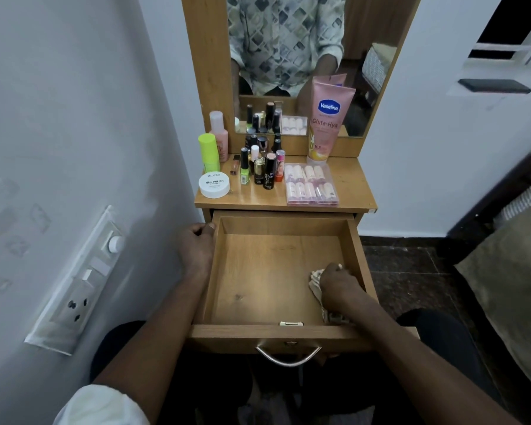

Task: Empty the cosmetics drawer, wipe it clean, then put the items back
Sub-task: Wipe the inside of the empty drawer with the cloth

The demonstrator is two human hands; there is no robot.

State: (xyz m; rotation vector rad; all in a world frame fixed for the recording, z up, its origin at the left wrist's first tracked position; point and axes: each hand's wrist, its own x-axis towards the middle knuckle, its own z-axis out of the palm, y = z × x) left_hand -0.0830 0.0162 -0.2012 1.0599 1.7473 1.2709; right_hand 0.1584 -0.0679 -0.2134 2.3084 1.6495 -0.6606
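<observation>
Head view, looking down into drawer (276, 271) pulled fully out from under dressing surface (258, 199). Drawer bare of items, wood floor exposed: emptying judged done, wiping in hand, restocking not yet begun. Left hand (196, 246) curled over drawer's left wall near back corner, fingers closed on the rim, holding nothing else; probably there to brace drawer against sideways push of wiping. Right hand (339, 286) down inside at right wall toward front, fist closed on crumpled pale cloth (316, 282), pressed to drawer floor; cloth bunched rather than spread, likely for pressure into the edge. Cosmetics parked above on surface, out of the way yet close for return: white nail polish remover tub (214, 185) at front left, lime green bottle (209, 153) and pink bottle (219, 133) behind it, cluster of small nail polish bottles (258, 167) mid-surface, clear case of pink tubes (311, 185) at right, tall Vaseline tube (327, 118) leaning against mirror (288, 56). Left and rear floor of drawer judged still to wipe.
</observation>
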